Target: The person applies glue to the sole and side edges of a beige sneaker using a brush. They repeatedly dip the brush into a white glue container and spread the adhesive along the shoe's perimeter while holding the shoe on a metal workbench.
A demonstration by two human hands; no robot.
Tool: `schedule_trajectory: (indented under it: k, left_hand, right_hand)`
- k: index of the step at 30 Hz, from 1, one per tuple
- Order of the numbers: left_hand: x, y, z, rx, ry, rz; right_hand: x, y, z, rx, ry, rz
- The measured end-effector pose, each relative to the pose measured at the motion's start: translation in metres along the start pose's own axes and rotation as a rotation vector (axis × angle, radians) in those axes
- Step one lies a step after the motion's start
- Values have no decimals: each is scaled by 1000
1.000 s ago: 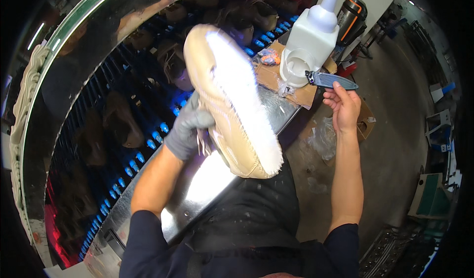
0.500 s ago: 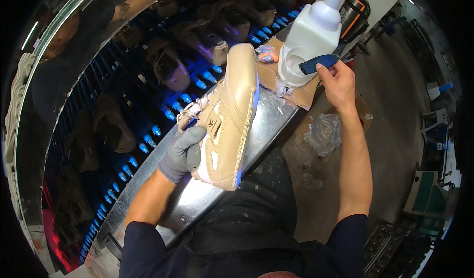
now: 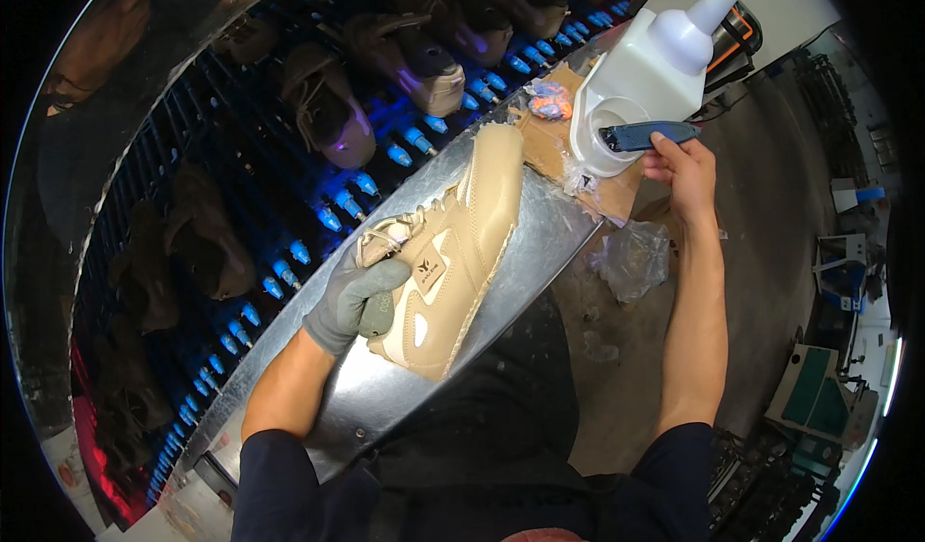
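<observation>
My left hand (image 3: 349, 299), in a grey glove, is closed around the heel end of a beige lace-up shoe (image 3: 469, 243). The shoe lies tilted over the metal ledge, toe pointing away and its outer side turned up. My bare right hand (image 3: 686, 174) pinches the end of a dark blue brush (image 3: 655, 136). The brush's dark tip is over the open cup at the base of a white plastic dispenser bottle (image 3: 647, 78). Whether the tip touches anything inside the cup I cannot tell.
A metal ledge (image 3: 525, 238) runs diagonally beside a rack with blue-tipped rods (image 3: 347, 203) carrying several brown shoes (image 3: 328, 123). Cardboard (image 3: 544, 142) lies under the bottle, with a crumpled orange-and-purple lump (image 3: 550, 101). A black-and-orange flask (image 3: 737, 46) stands behind. Clear plastic (image 3: 633, 261) lies lower down.
The brush has swung flatter, its tip now over the cup. The shoe has rolled slightly, so less of its sole edge shows. My view has shifted a little.
</observation>
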State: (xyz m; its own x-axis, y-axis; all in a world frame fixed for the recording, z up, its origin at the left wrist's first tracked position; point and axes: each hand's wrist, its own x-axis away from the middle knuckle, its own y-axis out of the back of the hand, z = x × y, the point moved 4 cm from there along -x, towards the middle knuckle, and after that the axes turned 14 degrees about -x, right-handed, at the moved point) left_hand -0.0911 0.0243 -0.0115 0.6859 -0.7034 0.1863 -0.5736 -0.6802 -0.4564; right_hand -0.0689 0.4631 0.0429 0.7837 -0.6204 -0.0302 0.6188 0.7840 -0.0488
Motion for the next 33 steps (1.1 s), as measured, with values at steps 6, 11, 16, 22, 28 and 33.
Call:
schedule_trajectory:
  k: [6,11,16,22,28,33]
  left_hand:
    - [2,-3,-5,47,29,39]
    - [-2,6,0,-93,3,3]
    - [0,15,3,-188,41,8]
    - [-4,16,2,-170,35,82]
    - [-7,24,5,-197,75,83]
    - [-11,18,3,-385,43,15]
  right_hand:
    - [14,8,-41,-547,-190,146]
    - [27,29,-55,-734,-165,141]
    - [75,-3,-39,-762,-185,304]
    - [141,-34,-10,-675,19,321]
    - [141,-29,13,-543,118,352]
    - [123,-25,14,-483,86,381]
